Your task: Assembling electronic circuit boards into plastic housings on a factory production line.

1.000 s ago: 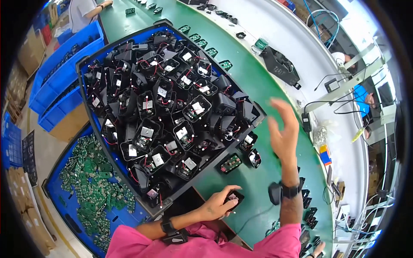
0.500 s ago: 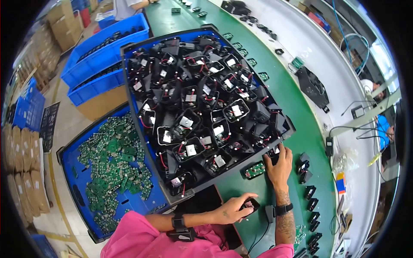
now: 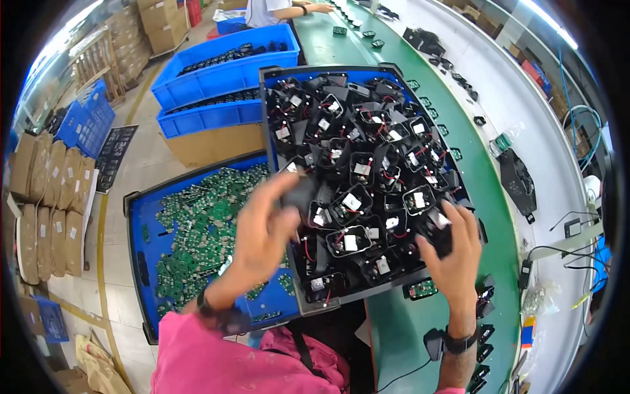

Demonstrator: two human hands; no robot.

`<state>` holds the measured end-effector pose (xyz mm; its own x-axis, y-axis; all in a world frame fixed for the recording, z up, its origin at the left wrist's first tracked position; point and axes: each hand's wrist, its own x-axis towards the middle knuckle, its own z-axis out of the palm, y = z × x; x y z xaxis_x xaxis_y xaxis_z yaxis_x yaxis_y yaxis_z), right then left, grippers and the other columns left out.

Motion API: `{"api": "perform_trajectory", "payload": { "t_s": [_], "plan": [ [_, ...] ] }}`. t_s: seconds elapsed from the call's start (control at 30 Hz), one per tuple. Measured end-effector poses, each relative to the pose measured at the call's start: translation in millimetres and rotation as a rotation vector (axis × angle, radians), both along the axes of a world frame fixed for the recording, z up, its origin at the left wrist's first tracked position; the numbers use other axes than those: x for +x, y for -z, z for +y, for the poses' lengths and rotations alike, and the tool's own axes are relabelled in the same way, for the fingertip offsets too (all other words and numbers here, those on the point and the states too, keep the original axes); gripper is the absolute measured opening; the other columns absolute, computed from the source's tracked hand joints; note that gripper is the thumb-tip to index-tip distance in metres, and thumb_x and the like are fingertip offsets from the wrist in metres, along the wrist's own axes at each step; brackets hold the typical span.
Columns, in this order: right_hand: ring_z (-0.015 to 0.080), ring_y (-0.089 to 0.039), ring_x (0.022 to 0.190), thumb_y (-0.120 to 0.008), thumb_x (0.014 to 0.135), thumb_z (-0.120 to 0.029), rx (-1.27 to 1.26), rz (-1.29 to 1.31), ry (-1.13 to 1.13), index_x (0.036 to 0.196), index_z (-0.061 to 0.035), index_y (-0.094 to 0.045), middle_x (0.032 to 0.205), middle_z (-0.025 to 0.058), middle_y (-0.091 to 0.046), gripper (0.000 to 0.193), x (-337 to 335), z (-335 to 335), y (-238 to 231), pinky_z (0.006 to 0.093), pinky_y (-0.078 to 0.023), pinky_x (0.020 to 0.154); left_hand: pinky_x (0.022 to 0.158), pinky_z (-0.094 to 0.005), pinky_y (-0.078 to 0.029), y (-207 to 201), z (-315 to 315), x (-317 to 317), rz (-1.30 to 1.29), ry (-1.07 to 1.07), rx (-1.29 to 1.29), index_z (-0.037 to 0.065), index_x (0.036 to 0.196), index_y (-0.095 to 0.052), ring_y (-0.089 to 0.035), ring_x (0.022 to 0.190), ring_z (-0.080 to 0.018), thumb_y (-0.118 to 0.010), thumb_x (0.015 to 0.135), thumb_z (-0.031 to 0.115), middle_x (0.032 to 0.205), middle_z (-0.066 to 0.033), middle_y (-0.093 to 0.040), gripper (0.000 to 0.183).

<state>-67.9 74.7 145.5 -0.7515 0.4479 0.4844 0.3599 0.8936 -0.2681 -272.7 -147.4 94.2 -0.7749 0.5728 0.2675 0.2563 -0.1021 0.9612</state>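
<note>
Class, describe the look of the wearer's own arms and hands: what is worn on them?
Both the left hand and right hand are ungloved. A pink sleeve covers the upper left arm. Each wrist wears a black strap; the right strap adjoins a dark module with a thin black cable.

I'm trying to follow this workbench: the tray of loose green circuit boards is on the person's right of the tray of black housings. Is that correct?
Not quite: the tray of loose green circuit boards is on the person's left of the tray of black housings, as the head view shows.
</note>
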Motion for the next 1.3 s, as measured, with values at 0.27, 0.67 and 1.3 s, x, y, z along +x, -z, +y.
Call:
{"api": "perform_trajectory", "payload": {
  "t_s": [0.27, 0.67, 1.3],
  "plan": [
    [0.0359, -0.064, 0.100, -0.079, 0.078, -0.029, -0.035, -0.069, -0.126, 0.134, -0.0020, -0.052, 0.121, 0.0209, -0.061, 0.067, -135.8, 8.6, -18.6, 0.0415, -0.051, 0.088, 0.091, -0.0469, -0.042, 57.0, 58.0, -131.6, 0.897, -0.344, -0.595, 0.014, 0.137, -0.056, -0.056, 0.105, -0.0352, -0.060, 0.095, 0.028, 0.103, -0.0147, -0.065, 0.045],
    [0.0392, -0.060, 0.112, -0.080, 0.078, -0.039, -0.057, -0.373, -0.135, 0.136, 0.0034, -0.048, 0.120, 0.0235, -0.061, 0.079, -244.7, 20.6, 2.8, 0.0451, -0.051, 0.092, 0.101, -0.0478, -0.041, 35.1, 90.3, -161.5, 0.496, -0.009, -0.133, -0.002, 0.135, -0.051, -0.052, 0.120, -0.0386, -0.053, 0.099, 0.032, 0.131, -0.0207, -0.056, 0.050],
    [0.0390, -0.048, 0.126, -0.067, 0.093, -0.028, -0.289, 0.323, -0.099, 0.141, 0.0024, -0.044, 0.135, 0.0249, -0.050, 0.061, -41.3, 1.1, 6.8, 0.0444, -0.037, 0.109, 0.089, -0.0414, -0.050, -3.5, 153.3, -195.0, 0.674, 0.031, -0.473, 0.001, 0.131, -0.052, -0.065, 0.101, -0.0337, -0.072, 0.087, 0.036, 0.113, -0.0230, -0.065, 0.060]
  ]
}}
